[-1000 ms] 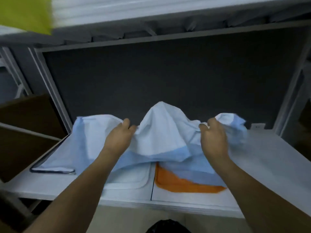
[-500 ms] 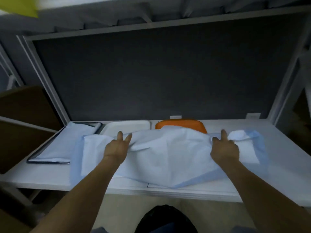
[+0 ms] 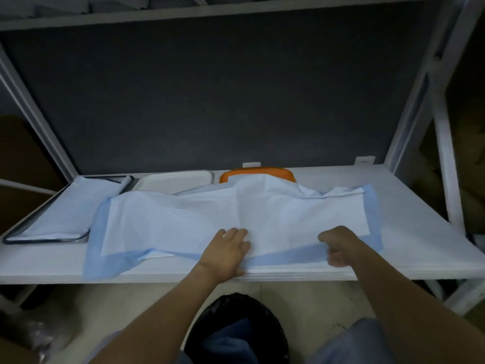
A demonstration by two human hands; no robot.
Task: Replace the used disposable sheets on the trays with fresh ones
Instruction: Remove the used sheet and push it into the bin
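Fresh sheet going down over two trays; the job is looking roughly midway.

On the white bench (image 3: pixel 420 232), the silver metal tray (image 3: pixel 44 241) at far left is already carrying a pale blue sheet (image 3: pixel 68 208). Beside it, the white plastic tray (image 3: pixel 175 179) and the orange plastic tray (image 3: pixel 252 172) are lying mostly under one large white disposable sheet with a blue border (image 3: pixel 210 219), which is sitting rumpled and reaching the bench's front edge, so the fitting is not yet finished. The left hand (image 3: pixel 228 248) is pressing flat on it, grip wide. The right hand (image 3: pixel 338 245) is curling at its near edge, and whether that grip is pinching the sheet I cannot tell. Below, a round black bin (image 3: pixel 223 311) is holding blue material.
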